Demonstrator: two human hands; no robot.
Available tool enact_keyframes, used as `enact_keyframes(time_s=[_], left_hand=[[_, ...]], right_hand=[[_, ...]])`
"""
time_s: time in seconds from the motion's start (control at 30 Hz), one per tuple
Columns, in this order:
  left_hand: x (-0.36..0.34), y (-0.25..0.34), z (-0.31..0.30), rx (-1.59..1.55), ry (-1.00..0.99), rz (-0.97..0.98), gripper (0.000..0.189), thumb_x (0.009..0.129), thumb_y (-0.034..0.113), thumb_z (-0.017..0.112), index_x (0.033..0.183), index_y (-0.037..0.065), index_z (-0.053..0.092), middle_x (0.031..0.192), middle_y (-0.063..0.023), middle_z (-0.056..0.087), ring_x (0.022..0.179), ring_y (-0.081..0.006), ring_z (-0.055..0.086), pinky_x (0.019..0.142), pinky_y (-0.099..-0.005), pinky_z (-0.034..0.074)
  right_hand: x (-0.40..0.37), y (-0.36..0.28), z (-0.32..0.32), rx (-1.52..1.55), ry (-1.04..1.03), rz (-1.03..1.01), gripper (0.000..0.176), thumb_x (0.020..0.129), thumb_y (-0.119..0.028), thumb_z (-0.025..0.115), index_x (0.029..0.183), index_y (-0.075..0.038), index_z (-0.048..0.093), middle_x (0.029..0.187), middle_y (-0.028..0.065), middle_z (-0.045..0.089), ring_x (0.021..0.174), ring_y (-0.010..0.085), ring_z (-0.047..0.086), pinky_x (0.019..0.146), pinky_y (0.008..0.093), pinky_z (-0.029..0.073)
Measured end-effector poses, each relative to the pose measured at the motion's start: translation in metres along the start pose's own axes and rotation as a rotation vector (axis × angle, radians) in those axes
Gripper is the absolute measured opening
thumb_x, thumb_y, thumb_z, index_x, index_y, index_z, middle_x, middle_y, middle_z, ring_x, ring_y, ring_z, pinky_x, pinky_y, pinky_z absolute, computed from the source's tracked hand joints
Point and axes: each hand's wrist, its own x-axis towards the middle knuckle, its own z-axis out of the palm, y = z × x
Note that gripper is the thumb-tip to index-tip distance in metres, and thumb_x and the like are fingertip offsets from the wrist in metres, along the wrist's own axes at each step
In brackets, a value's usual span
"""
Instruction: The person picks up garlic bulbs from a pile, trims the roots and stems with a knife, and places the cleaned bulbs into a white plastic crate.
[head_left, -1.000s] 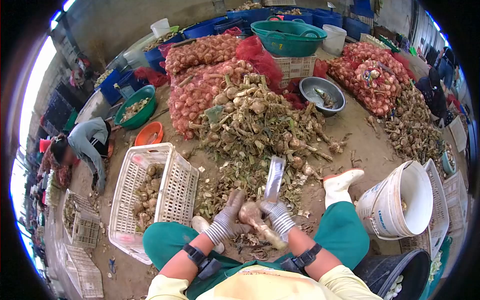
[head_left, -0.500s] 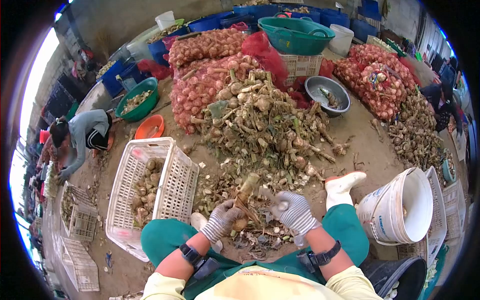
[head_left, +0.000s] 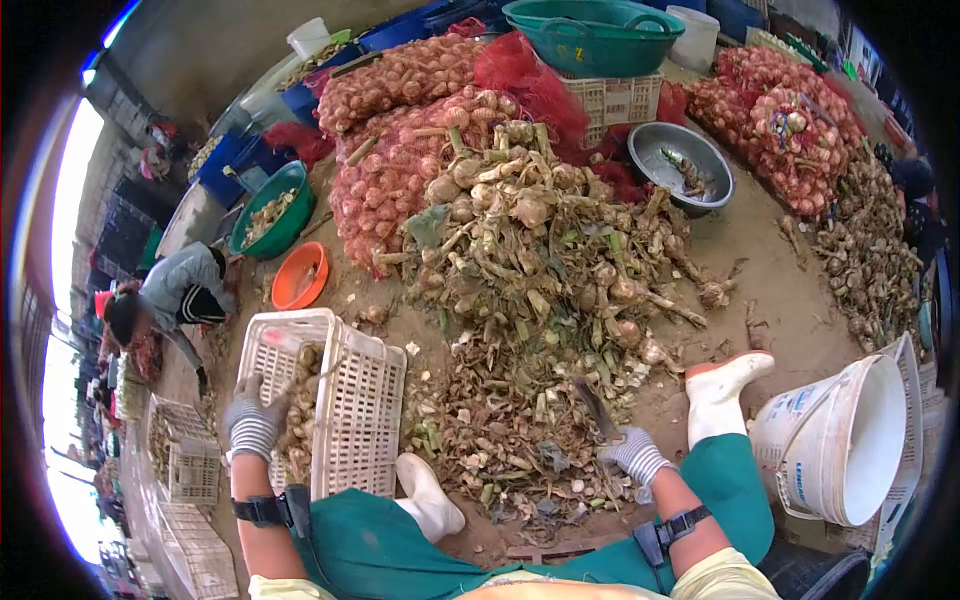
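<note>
My left hand (head_left: 254, 421), in a striped grey glove, reaches out to the left over the near wall of a white plastic crate (head_left: 362, 395) that holds trimmed bulbs (head_left: 297, 410). Its fingers look spread, with nothing clearly in them. My right hand (head_left: 633, 456), gloved the same way, is closed on a knife (head_left: 597, 408) whose dark blade points up and left over the scraps (head_left: 510, 430) on the ground between my legs. A big pile of untrimmed bulbs with stalks (head_left: 530, 230) lies just beyond.
Red net sacks of bulbs (head_left: 400, 170) are stacked behind the pile. A white bucket (head_left: 850, 440) lies tilted at my right. A metal bowl (head_left: 680, 155), a green tub (head_left: 590, 35) and an orange bowl (head_left: 300, 275) stand around. A person (head_left: 170, 300) crouches at the left.
My left hand has swung left from in front of me to the white crate, and the bulb it held is out of it. My right hand dropped lower, the knife still in it.
</note>
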Motion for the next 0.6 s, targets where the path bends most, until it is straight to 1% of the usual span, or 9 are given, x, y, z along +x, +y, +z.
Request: enact_keyframes(time_s=[0.07, 0.1, 0.13, 0.23, 0.27, 0.33, 0.37, 0.47, 0.6], left_hand=[[0.011, 0.051, -0.003, -0.460, -0.060, 0.338, 0.058, 0.068, 0.020, 0.069, 0.119, 0.002, 0.049, 0.120, -0.0172, 0.050, 0.113, -0.0275, 0.046, 0.095, -0.0325, 0.036], [0.009, 0.095, -0.015, -0.659, -0.248, 0.309, 0.059, 0.069, 0.018, 0.069, 0.120, -0.002, 0.047, 0.119, -0.0172, 0.051, 0.112, -0.0261, 0.047, 0.095, -0.0315, 0.036], [0.034, 0.107, 0.030, -0.580, -0.155, 0.468, 0.055, 0.070, 0.021, 0.066, 0.118, 0.000, 0.048, 0.117, -0.0196, 0.052, 0.107, -0.0295, 0.051, 0.093, -0.0332, 0.039], [0.089, 0.188, 0.129, -0.929, -0.452, 0.376, 0.067, 0.069, 0.026, 0.068, 0.126, 0.003, 0.041, 0.117, -0.0196, 0.052, 0.106, -0.0270, 0.051, 0.090, -0.0319, 0.041], [0.083, 0.225, 0.113, -0.904, -0.552, 0.296, 0.071, 0.066, 0.027, 0.071, 0.125, 0.001, 0.041, 0.117, -0.0198, 0.051, 0.106, -0.0265, 0.052, 0.089, -0.0321, 0.042], [0.121, 0.268, 0.200, -0.737, -0.358, 0.360, 0.078, 0.061, 0.024, 0.073, 0.126, 0.000, 0.037, 0.119, -0.0219, 0.050, 0.108, -0.0312, 0.050, 0.091, -0.0351, 0.040], [0.109, 0.292, 0.186, -0.703, -0.217, 0.346, 0.083, 0.061, 0.025, 0.074, 0.129, 0.001, 0.032, 0.122, -0.0227, 0.047, 0.110, -0.0331, 0.048, 0.094, -0.0359, 0.038], [0.104, 0.335, 0.184, -0.715, -0.304, 0.070, 0.086, 0.060, 0.025, 0.075, 0.130, 0.002, 0.030, 0.125, -0.0224, 0.044, 0.111, -0.0325, 0.048, 0.093, -0.0348, 0.039], [0.098, 0.319, 0.193, -0.896, -0.264, 0.094, 0.076, 0.059, 0.023, 0.076, 0.121, 0.003, 0.037, 0.113, -0.0223, 0.050, 0.102, -0.0290, 0.052, 0.086, -0.0342, 0.044]], right_hand=[[-0.006, -0.020, 0.002, 0.077, -0.046, -0.009, 0.061, 0.063, -0.019, 0.073, 0.114, 0.004, 0.049, 0.085, 0.0101, 0.064, 0.075, 0.0172, 0.060, 0.068, 0.0291, 0.050], [-0.011, -0.032, 0.003, 0.140, -0.081, -0.020, 0.057, 0.063, -0.019, 0.073, 0.111, 0.003, 0.052, 0.083, 0.0097, 0.064, 0.074, 0.0170, 0.060, 0.067, 0.0292, 0.050], [-0.011, -0.036, 0.008, 0.035, -0.038, 0.009, 0.051, 0.062, -0.018, 0.074, 0.105, 0.002, 0.056, 0.080, 0.0094, 0.063, 0.073, 0.0170, 0.059, 0.067, 0.0298, 0.050], [0.003, -0.027, 0.010, -0.456, -0.021, -0.087, 0.057, 0.065, -0.027, 0.071, 0.110, 0.003, 0.054, 0.086, 0.0116, 0.064, 0.080, 0.0220, 0.061, 0.074, 0.0291, 0.049], [0.008, -0.018, 0.011, -0.445, -0.014, -0.077, 0.057, 0.065, -0.027, 0.071, 0.110, 0.003, 0.054, 0.086, 0.0116, 0.064, 0.080, 0.0220, 0.061, 0.074, 0.0291, 0.049], [0.017, 0.004, 0.007, -0.219, -0.050, -0.072, 0.062, 0.066, -0.032, 0.069, 0.115, 0.003, 0.051, 0.088, 0.0123, 0.064, 0.082, 0.0239, 0.061, 0.077, 0.0283, 0.048], [0.011, -0.006, 0.001, -0.215, -0.039, -0.059, 0.062, 0.066, -0.032, 0.069, 0.115, 0.003, 0.051, 0.088, 0.0123, 0.064, 0.082, 0.0239, 0.061, 0.077, 0.0283, 0.048], [-0.014, -0.058, -0.018, -0.299, -0.009, 0.051, 0.057, 0.066, -0.031, 0.068, 0.109, 0.003, 0.054, 0.086, 0.0115, 0.065, 0.079, 0.0223, 0.061, 0.074, 0.0287, 0.048], [-0.003, -0.041, -0.010, -0.282, 0.055, 0.016, 0.052, 0.065, -0.035, 0.066, 0.105, -0.003, 0.059, 0.085, 0.0123, 0.064, 0.078, 0.0252, 0.061, 0.074, 0.0306, 0.048]])
